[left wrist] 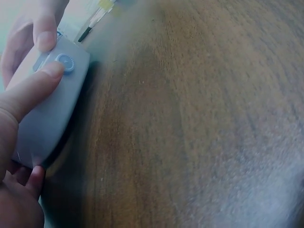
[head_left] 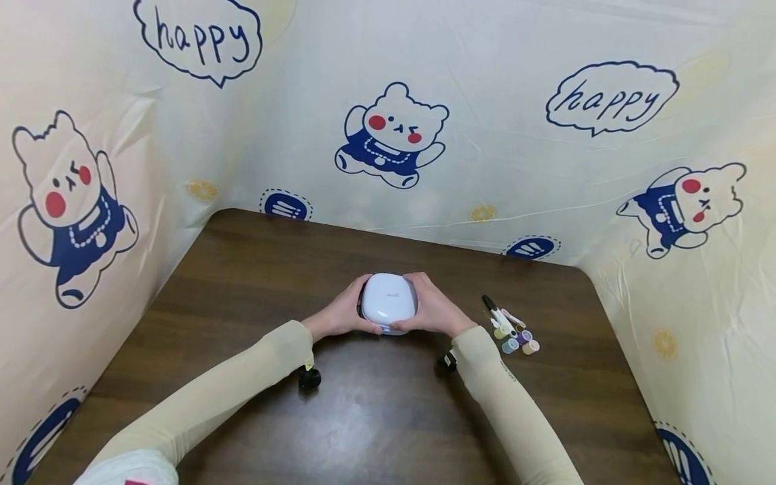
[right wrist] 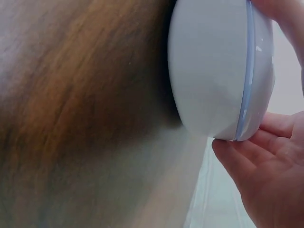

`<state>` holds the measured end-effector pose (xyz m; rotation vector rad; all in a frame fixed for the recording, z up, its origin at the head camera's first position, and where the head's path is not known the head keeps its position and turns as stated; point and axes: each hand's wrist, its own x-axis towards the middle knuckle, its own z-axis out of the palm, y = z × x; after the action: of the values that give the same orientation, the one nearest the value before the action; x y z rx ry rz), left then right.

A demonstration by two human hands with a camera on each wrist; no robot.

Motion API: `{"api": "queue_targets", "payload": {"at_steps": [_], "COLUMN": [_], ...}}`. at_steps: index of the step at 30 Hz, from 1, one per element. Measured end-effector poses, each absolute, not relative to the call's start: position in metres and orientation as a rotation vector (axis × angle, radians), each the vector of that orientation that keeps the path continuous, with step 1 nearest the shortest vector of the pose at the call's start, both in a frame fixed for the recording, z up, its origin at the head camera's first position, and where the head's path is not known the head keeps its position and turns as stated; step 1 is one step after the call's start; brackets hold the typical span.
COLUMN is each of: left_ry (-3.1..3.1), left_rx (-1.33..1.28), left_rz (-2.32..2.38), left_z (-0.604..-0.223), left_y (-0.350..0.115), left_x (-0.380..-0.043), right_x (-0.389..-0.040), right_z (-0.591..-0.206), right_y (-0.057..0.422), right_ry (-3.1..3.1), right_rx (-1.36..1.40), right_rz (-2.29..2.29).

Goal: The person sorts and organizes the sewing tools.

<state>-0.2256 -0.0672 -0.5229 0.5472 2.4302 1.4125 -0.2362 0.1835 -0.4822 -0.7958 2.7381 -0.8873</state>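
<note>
The item under inspection, a glossy white rounded-square case (head_left: 388,296) with a pale blue seam, is at the middle of the dark brown wood-grain table (head_left: 242,269). Whether its base bears fully on the wood cannot be told.

The left hand (head_left: 345,311) grips the case from nine o'clock, fingers bent around that flank. Its thumb lies at six o'clock, on or against the round pale blue button (left wrist: 66,63). The right hand (head_left: 433,306) grips from three o'clock, fingers curled behind the rim, thumb just right of the button. Both hands are spread to the case's width and hold nothing else.

Assessment: the step appears to be steadying the case while the thumbs work its front. Good practice would be equal pressure from both palms, the base level, and a square thumb press on the button; the smooth shell may slide or twist under a one-sided push.

Count: one case; one button; two hands; two dark wrist cameras (head_left: 310,377). Between three and four o'clock from the case, well apart from it: one black-and-white pen (head_left: 500,316), one slim pinkish stick (head_left: 514,318), and at least four small coloured cylinders (head_left: 510,345); overlap prevents an exact total.
</note>
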Motion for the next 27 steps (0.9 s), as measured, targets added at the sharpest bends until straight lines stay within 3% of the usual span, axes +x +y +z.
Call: {"api": "queue_targets", "payload": {"at_steps": [14, 27], "left_ry": [2.418, 2.412], "left_rx": [0.537, 0.584], "left_rz": [1.406, 1.408], "left_z": [-0.527, -0.526], "left_y": [-0.066, -0.068], "left_x": [-0.224, -0.227], "right_x": [-0.234, -0.241], "right_z": [-0.484, -0.462], "right_y": [0.187, 0.193], "right_ry": [2.734, 2.666], "right_rx": [-0.733, -0.645], "right_rz": [-0.882, -0.843]}}
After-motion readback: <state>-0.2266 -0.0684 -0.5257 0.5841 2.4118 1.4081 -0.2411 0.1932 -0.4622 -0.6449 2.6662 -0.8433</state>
